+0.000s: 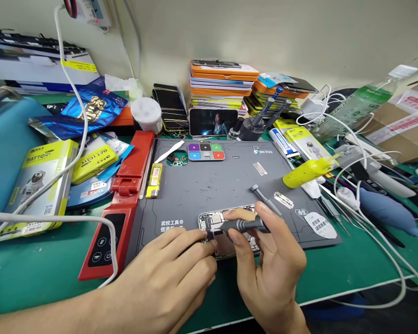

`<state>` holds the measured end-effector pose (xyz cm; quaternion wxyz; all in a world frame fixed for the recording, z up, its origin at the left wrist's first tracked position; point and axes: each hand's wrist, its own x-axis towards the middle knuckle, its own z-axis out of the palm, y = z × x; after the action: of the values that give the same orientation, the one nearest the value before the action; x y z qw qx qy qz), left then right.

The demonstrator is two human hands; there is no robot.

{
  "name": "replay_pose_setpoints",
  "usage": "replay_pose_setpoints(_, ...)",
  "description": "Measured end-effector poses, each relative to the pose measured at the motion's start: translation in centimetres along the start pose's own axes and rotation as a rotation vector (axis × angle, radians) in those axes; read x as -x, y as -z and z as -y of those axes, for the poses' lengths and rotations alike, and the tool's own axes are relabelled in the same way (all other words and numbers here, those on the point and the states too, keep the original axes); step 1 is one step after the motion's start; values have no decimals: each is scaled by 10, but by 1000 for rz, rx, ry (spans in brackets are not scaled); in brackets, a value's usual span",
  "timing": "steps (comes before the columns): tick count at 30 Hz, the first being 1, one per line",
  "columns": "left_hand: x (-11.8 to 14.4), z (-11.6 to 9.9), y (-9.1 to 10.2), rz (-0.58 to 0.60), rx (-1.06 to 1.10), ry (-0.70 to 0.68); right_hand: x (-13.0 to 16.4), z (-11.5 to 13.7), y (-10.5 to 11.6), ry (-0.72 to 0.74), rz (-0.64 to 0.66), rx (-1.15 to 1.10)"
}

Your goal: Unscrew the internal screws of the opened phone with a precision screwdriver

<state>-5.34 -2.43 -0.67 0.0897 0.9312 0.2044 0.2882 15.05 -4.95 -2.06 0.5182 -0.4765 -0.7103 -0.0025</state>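
2 bare hands meet over an opened phone (226,232) lying at the near edge of a grey work mat (209,185) on the green desk (38,273). The right hand (270,260) pinches a dark screwdriver (245,225) between thumb and fingers, its tip pointing left into the phone's exposed interior. The left hand (167,273) has its fingertips pressed together on a small dark part at the phone's left side. Just beyond lie a second screwdriver (264,198), a razor blade (283,200) and a yellow bottle (308,170).
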Motion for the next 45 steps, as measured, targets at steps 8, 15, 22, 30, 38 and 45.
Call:
replay_pose_setpoints(8,-1,1,-2,8,33,-13,1,-2,1,11,54,-46)
replay_pose_setpoints(15,0,2,-3,14,35,-12,2,-1,0,3,93,-40)
replay_pose_setpoints(22,0,3,-3,23,54,-7,1,-5,-1,77,98,-17)
replay_pose_setpoints(30,1,2,-4,38,70,16,-14,0,-1,162,125,39)
replay_pose_setpoints(38,0,-2,-4,-15,16,66,-18,3,2,119,193,-8)
replay_pose_setpoints(45,-4,1,-1,79,255,455,-9,2,4,117,185,-20)
